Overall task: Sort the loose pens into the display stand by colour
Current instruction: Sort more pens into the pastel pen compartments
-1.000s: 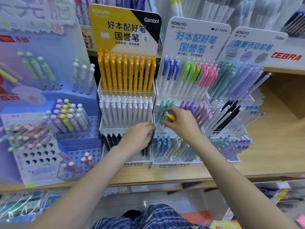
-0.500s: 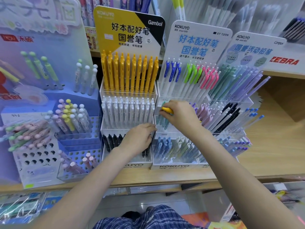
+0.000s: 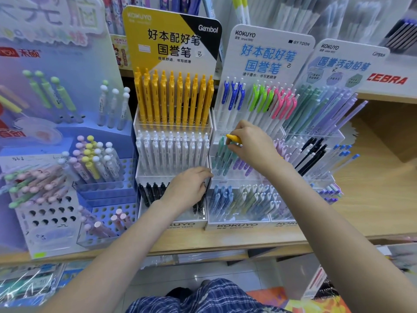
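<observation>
Your right hand (image 3: 250,147) pinches a yellow pen (image 3: 233,138) between thumb and fingertips, so its grip is closed on that pen. Only the pen's smooth, rounded yellow end shows; the hand hides the rest. It sits above the middle tier of the white display stand (image 3: 239,225), just over a cluster of teal pens (image 3: 222,154) and beside purple pens (image 3: 242,164).

Your left hand (image 3: 188,188) rests with fingers curled over the front of the yellow display stand (image 3: 173,175), its fingertips at the stand's right edge. It covers part of the nearest row of black pens (image 3: 153,190), and whether its grip holds a pen you cannot tell.

The stands are stepped clear plastic trays with glossy card backs. The yellow one holds a far row of upright yellow pens (image 3: 173,98), then white pens (image 3: 171,150), then the black ones. The white one holds slim pens with blue, green and pink clips on its far tier, and pale blue and grey-green pens on the near tier.

To the left stands a blue stand (image 3: 106,193) pierced with round holes, holding pastel pens with ball-shaped caps. Everything sits on a pale wooden shelf (image 3: 372,199), with bare wood on the right.
</observation>
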`<move>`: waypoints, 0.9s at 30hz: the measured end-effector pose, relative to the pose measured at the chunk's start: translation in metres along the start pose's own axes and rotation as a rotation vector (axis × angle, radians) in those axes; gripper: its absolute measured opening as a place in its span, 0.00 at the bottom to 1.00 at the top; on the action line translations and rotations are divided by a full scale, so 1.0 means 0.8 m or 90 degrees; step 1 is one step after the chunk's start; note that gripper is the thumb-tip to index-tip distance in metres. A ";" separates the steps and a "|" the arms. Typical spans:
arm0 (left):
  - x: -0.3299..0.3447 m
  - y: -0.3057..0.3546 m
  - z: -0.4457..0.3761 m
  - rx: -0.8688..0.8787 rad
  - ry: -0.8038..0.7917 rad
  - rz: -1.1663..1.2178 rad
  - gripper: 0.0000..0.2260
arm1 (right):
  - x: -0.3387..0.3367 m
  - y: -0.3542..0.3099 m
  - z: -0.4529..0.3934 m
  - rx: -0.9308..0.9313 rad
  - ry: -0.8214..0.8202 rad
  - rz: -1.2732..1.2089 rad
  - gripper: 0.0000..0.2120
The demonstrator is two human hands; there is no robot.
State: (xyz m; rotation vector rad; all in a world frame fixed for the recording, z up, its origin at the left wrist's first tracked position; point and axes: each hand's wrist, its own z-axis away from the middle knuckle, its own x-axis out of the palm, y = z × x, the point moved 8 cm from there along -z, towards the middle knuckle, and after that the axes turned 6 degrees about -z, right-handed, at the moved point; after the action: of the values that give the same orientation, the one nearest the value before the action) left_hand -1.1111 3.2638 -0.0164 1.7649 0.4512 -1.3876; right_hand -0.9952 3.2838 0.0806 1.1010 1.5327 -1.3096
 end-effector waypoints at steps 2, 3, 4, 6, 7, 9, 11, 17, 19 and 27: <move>-0.001 0.001 0.001 0.002 0.004 -0.004 0.18 | 0.003 -0.002 0.000 -0.003 -0.015 0.014 0.10; -0.001 0.001 0.002 0.002 0.002 -0.004 0.18 | 0.002 -0.002 0.004 -0.004 -0.013 0.014 0.10; -0.001 0.002 0.003 0.001 -0.004 -0.004 0.18 | -0.002 -0.001 0.008 -0.001 0.006 -0.009 0.11; -0.001 0.003 0.004 0.000 -0.016 -0.008 0.18 | -0.020 0.008 0.024 0.024 0.094 -0.144 0.10; -0.002 0.005 0.005 -0.003 -0.018 -0.006 0.18 | -0.028 0.018 0.035 0.055 0.140 -0.278 0.09; -0.009 0.014 0.008 -0.021 0.013 0.048 0.16 | -0.025 0.043 0.060 0.159 0.171 -0.691 0.12; -0.014 0.030 0.012 -0.044 0.025 0.197 0.15 | -0.003 0.054 0.077 0.243 0.172 -1.066 0.15; -0.012 0.069 0.014 -0.093 -0.074 0.629 0.08 | 0.031 0.077 0.096 0.351 0.242 -1.208 0.16; -0.021 0.059 0.013 -0.137 -0.033 0.657 0.06 | 0.027 0.084 0.109 0.346 0.208 -1.025 0.15; -0.073 0.031 -0.003 -0.169 0.103 0.767 0.06 | 0.003 0.057 0.121 0.212 -0.078 -0.692 0.02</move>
State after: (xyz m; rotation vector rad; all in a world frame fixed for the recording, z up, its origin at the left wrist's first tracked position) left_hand -1.1109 3.2627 0.0467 1.4634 -0.3316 -0.3087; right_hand -0.9479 3.1917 0.0535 0.2724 1.9299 -2.3517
